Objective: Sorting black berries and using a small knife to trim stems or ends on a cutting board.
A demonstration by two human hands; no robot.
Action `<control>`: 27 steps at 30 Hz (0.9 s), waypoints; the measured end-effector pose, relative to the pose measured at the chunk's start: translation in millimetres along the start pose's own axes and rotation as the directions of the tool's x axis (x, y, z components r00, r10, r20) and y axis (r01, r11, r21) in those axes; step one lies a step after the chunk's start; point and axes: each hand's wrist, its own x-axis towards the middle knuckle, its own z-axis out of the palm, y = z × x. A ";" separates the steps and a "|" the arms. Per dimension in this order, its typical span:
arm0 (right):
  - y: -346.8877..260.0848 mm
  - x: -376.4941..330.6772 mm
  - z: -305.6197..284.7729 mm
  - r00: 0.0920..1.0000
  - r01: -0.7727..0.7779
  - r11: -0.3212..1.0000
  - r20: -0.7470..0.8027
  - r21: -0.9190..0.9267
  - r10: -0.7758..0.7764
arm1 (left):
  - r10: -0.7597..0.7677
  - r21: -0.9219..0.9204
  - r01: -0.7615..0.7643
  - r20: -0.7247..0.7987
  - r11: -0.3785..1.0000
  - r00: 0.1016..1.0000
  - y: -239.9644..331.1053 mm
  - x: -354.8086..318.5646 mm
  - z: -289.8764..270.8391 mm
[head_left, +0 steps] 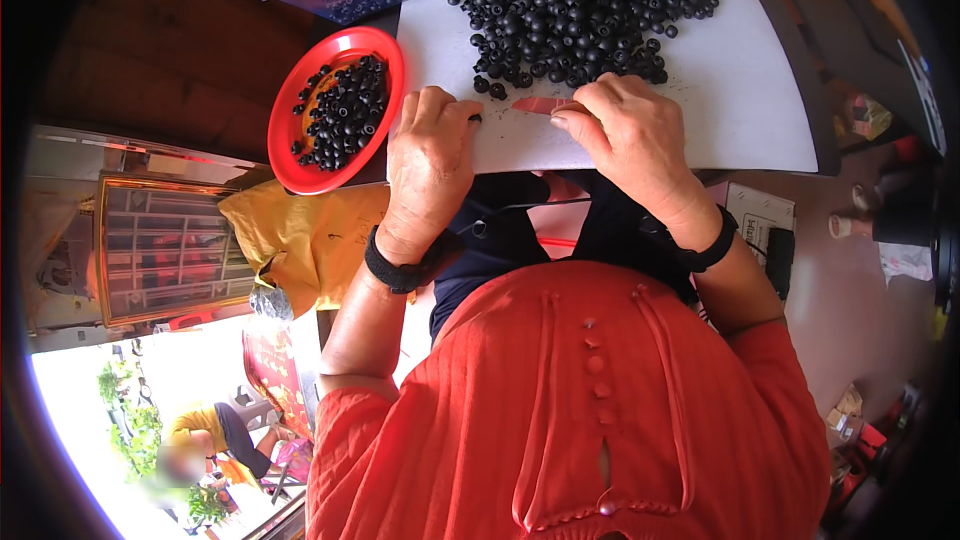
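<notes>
A single black bead [475, 118] is pinched at the fingertips of the left hand [430, 155], right at the near edge of the white board [740, 100]. A thin pink strip [540, 104] is gripped by the right hand [630, 135], fingers curled shut around it; possibly a needle or cord end, though the view is too small to be sure. The big heap of black beads [580, 5] is spread on the board just beyond both hands, and more are gathered in the red plate [290, 155] to the left. The beads are judged light, hard, smooth and quick to roll, so each is best pinched across its sides, hole left clear.
</notes>
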 end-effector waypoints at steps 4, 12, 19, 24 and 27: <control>-1.1 4.9 -5.0 1.000 -0.005 0.999 0.000 0.040 0.005 | 0.008 0.006 -0.008 0.000 1.000 1.000 -2.6 0.0 -2.7; -4.0 9.5 -7.6 0.984 -0.173 0.904 0.023 0.391 0.178 | -0.331 -0.780 0.427 0.297 0.457 0.896 11.7 9.0 -11.0; -3.6 8.6 -6.7 0.972 -0.217 0.873 0.020 0.436 0.232 | -0.320 -0.927 0.374 0.359 -0.017 0.877 28.2 18.7 7.0; -1.2 8.2 -7.8 0.972 -0.224 0.867 0.033 0.446 0.234 | -0.283 -0.930 0.362 0.366 -0.069 0.887 19.9 17.0 16.1; -1.3 9.1 -8.6 0.974 -0.218 0.876 0.036 0.431 0.225 | -0.275 -0.936 0.344 0.351 -0.074 0.895 16.9 15.4 19.9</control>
